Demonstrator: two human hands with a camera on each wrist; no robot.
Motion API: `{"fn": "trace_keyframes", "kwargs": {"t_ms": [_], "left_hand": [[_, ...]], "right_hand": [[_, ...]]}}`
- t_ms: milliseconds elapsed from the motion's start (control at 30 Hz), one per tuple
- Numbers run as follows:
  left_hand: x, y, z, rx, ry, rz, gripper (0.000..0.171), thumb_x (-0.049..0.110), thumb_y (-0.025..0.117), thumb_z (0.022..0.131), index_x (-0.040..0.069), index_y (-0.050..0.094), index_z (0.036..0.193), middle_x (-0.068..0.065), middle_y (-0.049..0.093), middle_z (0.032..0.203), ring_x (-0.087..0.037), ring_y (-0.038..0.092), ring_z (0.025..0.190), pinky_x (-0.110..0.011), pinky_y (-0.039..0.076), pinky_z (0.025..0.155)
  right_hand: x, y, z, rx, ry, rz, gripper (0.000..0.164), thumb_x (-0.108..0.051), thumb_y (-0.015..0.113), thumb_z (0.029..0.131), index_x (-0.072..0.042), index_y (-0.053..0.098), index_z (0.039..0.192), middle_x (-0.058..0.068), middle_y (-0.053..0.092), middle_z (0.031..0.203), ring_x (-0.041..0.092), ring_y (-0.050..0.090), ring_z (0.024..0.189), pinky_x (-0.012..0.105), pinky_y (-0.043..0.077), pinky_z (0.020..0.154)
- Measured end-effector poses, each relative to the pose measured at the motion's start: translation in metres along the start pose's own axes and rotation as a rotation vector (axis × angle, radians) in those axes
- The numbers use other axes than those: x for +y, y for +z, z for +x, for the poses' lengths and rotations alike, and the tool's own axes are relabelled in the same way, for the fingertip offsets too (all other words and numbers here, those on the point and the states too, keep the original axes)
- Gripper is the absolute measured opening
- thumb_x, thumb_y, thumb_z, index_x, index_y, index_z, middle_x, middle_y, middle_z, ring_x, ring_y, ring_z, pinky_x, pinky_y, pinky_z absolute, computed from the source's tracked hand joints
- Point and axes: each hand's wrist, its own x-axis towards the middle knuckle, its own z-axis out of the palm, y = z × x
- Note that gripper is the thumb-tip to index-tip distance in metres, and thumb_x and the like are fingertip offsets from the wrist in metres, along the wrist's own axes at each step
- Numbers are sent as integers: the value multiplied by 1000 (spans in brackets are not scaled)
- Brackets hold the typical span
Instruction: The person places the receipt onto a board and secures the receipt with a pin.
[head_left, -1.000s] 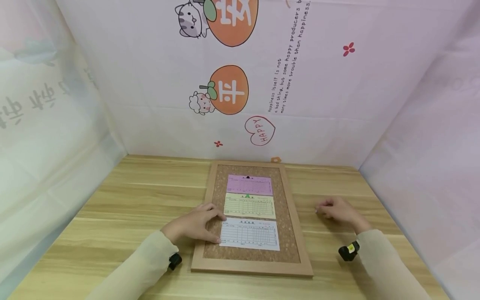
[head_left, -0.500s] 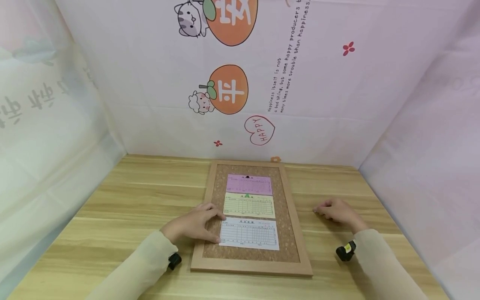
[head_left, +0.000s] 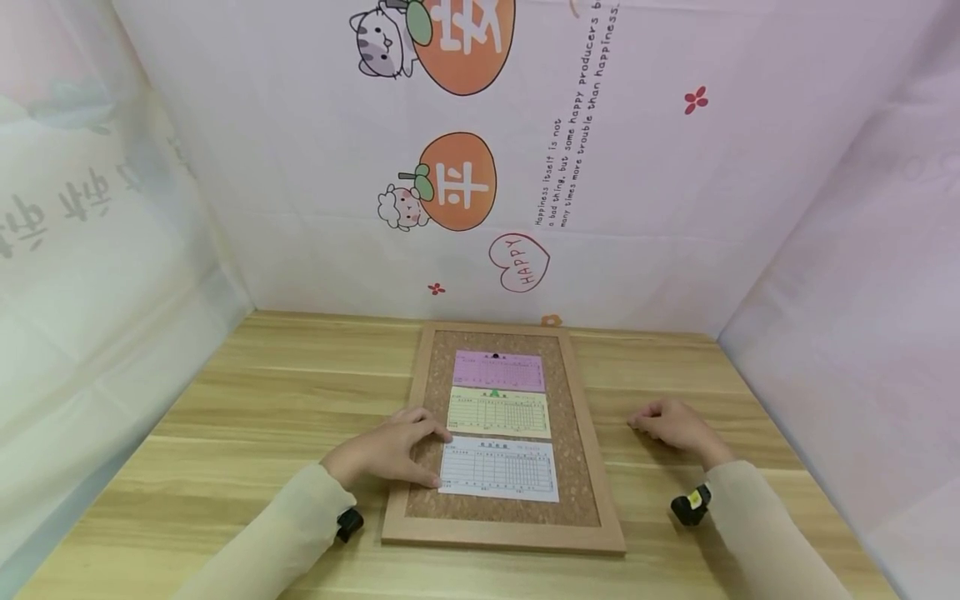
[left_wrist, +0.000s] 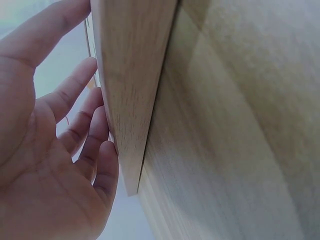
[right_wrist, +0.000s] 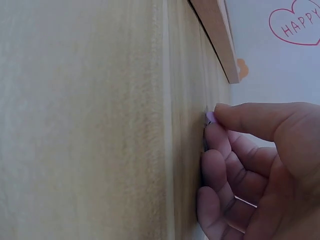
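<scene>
A wood-framed corkboard (head_left: 581, 433) lies flat on the table with three printed form slips in a column. The pink slip (head_left: 480, 373) bears a black pin (head_left: 496, 356) at its top edge, and the yellow slip (head_left: 487, 414) a green A-shaped pin (head_left: 494, 392). Nearest me is the white slip (head_left: 498, 471). My left hand (head_left: 390, 447) reaches over the left frame, thumb and index fingertip resting on the white slip's left corners. To the right of the board, my right hand (head_left: 677, 422) pinches a small lilac pushpin (right_wrist: 212, 117) close over the tabletop, its other fingers curled.
The wooden table (head_left: 285, 392) extends on both sides of the board. A printed white cloth (head_left: 637, 275) hangs behind it, and more white cloth (head_left: 862, 317) encloses the right and left sides. The board's raised frame (left_wrist: 132, 75) stands a little above the tabletop.
The right hand has shifted slightly to the left, still pinching the pushpin by the table. The left hand and the slips stay where they were.
</scene>
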Motion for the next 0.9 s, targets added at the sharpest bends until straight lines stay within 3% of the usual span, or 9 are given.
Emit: {"fn": "trace_keyframes", "kwargs": {"t_ms": [133, 500, 900], "left_hand": [[1, 0, 0, 1, 1, -6, 60, 40, 84, 80, 14, 61, 129, -2, 48, 134, -29, 40, 129, -55, 34, 107], [1, -1, 0, 0, -5, -4, 60, 41, 84, 80, 14, 61, 129, -2, 48, 135, -29, 39, 130, -56, 33, 108], [2, -2, 0, -5, -7, -6, 60, 41, 84, 80, 15, 61, 129, -2, 48, 135, -29, 39, 130, -56, 33, 108]], "right_hand": [[-1, -1, -2, -11, 3, 16, 25, -23, 60, 101, -1, 71, 94, 0, 52, 69, 15, 47, 62, 28, 43, 56], [-4, 0, -4, -42, -37, 126, 31, -16, 59, 102, 13, 63, 113, 13, 67, 101, 23, 64, 89, 33, 57, 76], [-6, 3, 2, -39, -38, 202, 29, -10, 56, 103, 16, 63, 115, 17, 69, 105, 25, 68, 91, 33, 58, 77]]}}
